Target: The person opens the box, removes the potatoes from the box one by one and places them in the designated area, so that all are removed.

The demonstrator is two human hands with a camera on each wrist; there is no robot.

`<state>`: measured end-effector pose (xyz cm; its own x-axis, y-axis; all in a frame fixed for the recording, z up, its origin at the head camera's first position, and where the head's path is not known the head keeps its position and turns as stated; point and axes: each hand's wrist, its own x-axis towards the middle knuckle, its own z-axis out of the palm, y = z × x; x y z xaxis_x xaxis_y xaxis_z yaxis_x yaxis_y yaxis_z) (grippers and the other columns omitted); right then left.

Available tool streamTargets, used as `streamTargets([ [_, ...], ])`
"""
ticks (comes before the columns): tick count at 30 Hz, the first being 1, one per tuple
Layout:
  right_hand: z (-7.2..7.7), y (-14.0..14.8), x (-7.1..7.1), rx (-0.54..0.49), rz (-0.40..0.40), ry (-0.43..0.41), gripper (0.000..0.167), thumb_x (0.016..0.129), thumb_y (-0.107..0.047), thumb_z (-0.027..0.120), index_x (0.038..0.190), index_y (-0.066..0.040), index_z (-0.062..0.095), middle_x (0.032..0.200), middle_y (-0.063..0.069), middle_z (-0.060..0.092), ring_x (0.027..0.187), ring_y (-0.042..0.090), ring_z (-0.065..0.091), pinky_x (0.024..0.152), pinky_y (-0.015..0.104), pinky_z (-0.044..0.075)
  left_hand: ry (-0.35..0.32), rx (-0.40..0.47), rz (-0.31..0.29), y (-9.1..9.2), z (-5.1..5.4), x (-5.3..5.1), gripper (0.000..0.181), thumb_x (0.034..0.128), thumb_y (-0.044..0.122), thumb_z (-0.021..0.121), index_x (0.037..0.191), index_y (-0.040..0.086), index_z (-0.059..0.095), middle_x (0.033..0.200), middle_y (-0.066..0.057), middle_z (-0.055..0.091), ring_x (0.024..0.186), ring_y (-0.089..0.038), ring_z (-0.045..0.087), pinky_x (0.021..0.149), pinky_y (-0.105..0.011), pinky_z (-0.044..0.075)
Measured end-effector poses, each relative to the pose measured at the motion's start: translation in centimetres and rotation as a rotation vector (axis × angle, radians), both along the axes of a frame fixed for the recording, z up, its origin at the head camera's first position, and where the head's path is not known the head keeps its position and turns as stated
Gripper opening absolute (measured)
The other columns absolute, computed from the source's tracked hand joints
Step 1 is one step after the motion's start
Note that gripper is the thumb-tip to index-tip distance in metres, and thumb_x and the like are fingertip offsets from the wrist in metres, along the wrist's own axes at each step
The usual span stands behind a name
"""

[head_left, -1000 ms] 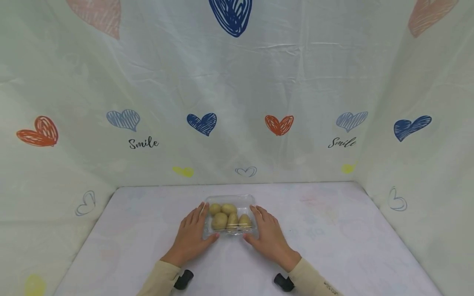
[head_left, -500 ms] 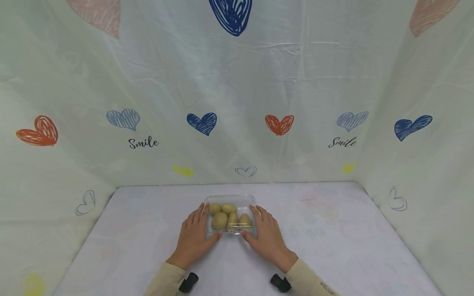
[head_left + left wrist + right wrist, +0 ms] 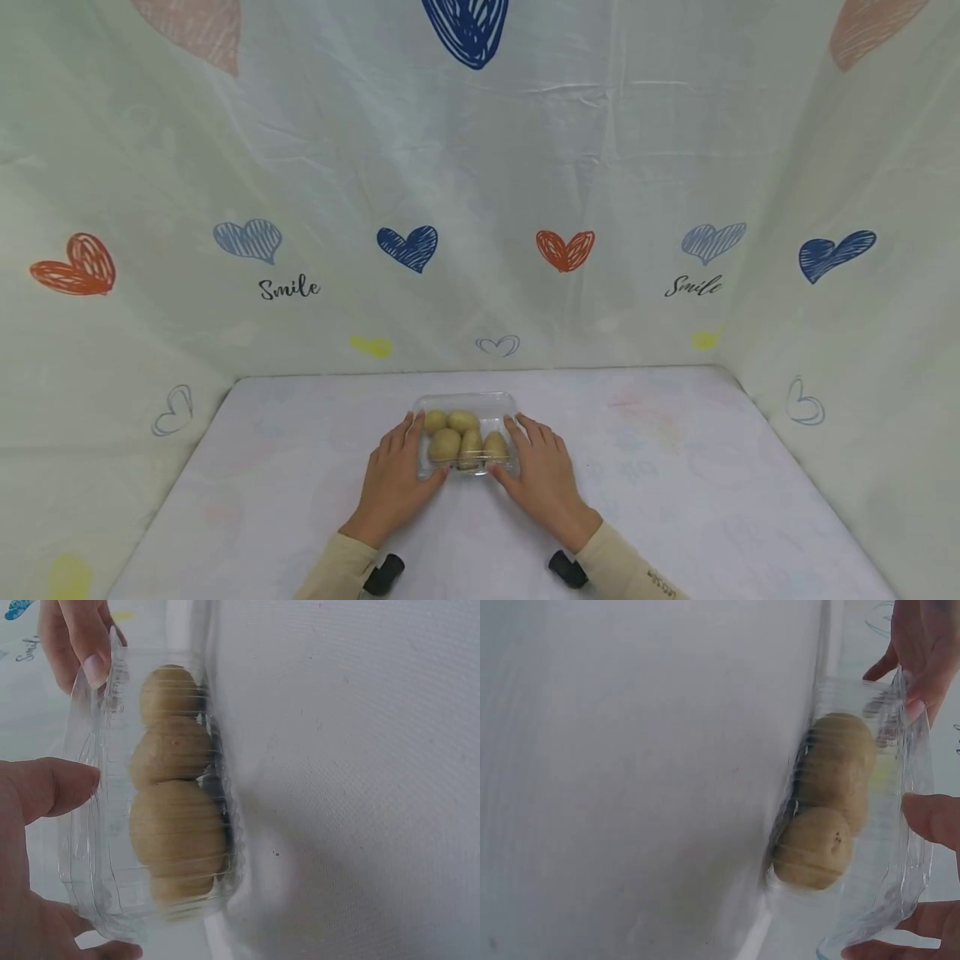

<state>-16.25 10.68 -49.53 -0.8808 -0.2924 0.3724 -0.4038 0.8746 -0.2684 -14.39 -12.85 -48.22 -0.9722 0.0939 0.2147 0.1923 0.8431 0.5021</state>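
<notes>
A clear plastic container point(image 3: 480, 403) with several potatoes point(image 3: 445, 447) inside rests on the white table in the middle of the head view. My left hand point(image 3: 392, 477) holds its left side, thumb at the near rim and fingers along the side. On the opposite side my right hand point(image 3: 546, 477) holds it the same way. In the left wrist view, potatoes point(image 3: 178, 825) show through the ribbed wall, and my thumb point(image 3: 64, 787) touches the rim. The right wrist view shows a potato point(image 3: 812, 847) low in the container and my other thumb point(image 3: 932, 819) against the rim.
The white table point(image 3: 675, 500) carries a pale patterned cover. Behind it hangs a white curtain point(image 3: 480, 167) printed with hearts and "Smile", also along both sides. Black wrist devices point(image 3: 384, 575) sit under the beige sleeves point(image 3: 626, 562).
Both hands have drawn slightly inward, the thumbs closer along the container's near rim. The container and the potatoes have stayed in place.
</notes>
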Motion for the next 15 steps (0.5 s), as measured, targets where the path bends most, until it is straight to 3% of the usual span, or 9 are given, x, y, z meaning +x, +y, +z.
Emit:
streamTargets([
  [15, 0.13, 0.63, -0.81, 0.183, 0.039, 0.194, 0.066, 0.088, -0.051, 0.079, 0.135, -0.006, 0.069, 0.127, 0.011, 0.073, 0.12, 0.03, 0.062, 0.101, 0.046, 0.053, -0.023, 0.012, -0.012, -0.21, 0.05, 0.0, 0.086, 0.0906, 0.037, 0.077, 0.159, -0.002, 0.04, 0.159, -0.028, 0.043, 0.139, -0.052, 0.046, 0.108, -0.07, 0.044],
])
